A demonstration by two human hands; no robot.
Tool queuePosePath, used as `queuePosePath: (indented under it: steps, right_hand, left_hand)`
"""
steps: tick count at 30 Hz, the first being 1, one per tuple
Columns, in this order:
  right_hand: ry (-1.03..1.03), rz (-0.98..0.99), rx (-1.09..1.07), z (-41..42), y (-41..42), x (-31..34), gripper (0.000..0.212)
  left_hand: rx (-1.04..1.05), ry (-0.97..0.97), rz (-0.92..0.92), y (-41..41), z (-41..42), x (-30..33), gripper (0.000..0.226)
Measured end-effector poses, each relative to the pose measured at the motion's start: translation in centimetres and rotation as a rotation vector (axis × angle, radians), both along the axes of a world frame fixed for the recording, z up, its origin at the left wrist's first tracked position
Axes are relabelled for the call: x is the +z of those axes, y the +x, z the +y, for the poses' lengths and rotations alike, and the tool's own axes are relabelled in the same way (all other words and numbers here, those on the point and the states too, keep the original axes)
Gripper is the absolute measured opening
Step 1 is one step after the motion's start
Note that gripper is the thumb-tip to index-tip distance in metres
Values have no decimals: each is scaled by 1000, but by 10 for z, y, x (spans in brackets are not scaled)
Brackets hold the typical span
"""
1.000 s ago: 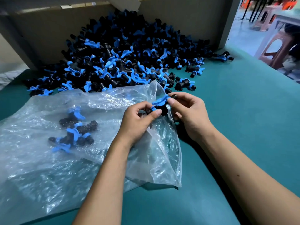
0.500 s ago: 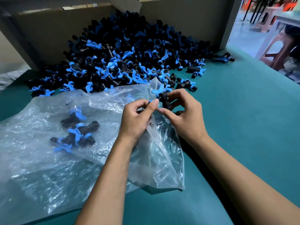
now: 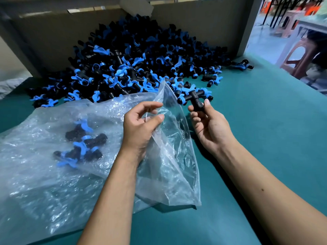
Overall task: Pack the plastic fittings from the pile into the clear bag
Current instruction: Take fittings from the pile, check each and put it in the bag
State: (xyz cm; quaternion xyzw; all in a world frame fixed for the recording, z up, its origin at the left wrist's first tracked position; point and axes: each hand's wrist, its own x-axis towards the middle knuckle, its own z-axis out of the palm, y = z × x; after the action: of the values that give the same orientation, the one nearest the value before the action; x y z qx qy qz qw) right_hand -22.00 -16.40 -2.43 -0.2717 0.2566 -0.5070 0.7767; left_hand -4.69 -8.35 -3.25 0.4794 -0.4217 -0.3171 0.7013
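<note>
A big pile of black fittings with blue clips (image 3: pixel 134 68) lies at the back of the green table. The clear bag (image 3: pixel 53 177) is spread over the left half, with a few fittings (image 3: pixel 81 145) inside. My left hand (image 3: pixel 139 128) pinches the bag's upper film at its mouth and lifts it. My right hand (image 3: pixel 208 124) is just right of the mouth and pinches a black T-shaped fitting (image 3: pixel 194 98) by its stem, held upright above the table.
Cardboard walls (image 3: pixel 203 23) back the pile. The green table top (image 3: pixel 265 138) stretches to the right. A stray fitting (image 3: pixel 243 65) lies at the back right. Brown plastic stools (image 3: pixel 300 57) stand beyond the table's right edge.
My hands have come apart. The right hand carried the fitting to the right and turned it upright, while the left let go of it and took hold of the bag's mouth.
</note>
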Motion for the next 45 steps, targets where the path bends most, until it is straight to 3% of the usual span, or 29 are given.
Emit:
queuePosePath:
  steps: [3,6,12,15,17,20,24,26,30,34,36,39,42,45]
  right_hand:
    - [-112,72,9,0,-1,-4,22]
    - [-354,215,10,0,-2,-9,9]
    - [-916,783,-30,9,1,-11,21]
    - [-1164,918,-56,17,6,-6,24]
    - [-1226,933,-50,25,12,-2,23]
    - [-1204,920,33,34,25,2,23]
    - [-1000,530,505,51,40,1,41]
    - [-984,490,552,55,42,-1,47]
    - [-911,669,329,45,39,-5,34]
    - [-806,750,-69,33,34,-6,29]
    - [-788,890,-284,21,28,-5,28]
    - [-882,1334,-459,-10,16,-5,25]
    - [-929,1747,-354,-42,7,-7,43]
    - [-853,1879,-218,-68,-1,-5,56]
  left_hand:
    - [-1,-31,88,0,1,4,31]
    - [20,-43,141,-1,3,10,36]
    - [62,-84,201,-1,7,20,44]
    - [34,-110,214,-2,10,26,42]
    - [-4,-130,203,-3,12,29,40]
    - [-67,-158,202,-5,15,34,40]
    - [-116,-223,216,1,19,43,42]
    - [-133,-256,220,5,21,46,41]
    - [-118,-237,229,1,17,42,40]
    - [-48,-172,206,-10,7,30,36]
    - [0,-118,139,-16,2,22,34]
    - [97,5,-48,-24,-6,5,32]
    - [174,106,-274,-23,-12,-11,37]
    - [192,171,-365,-18,-13,-19,40]
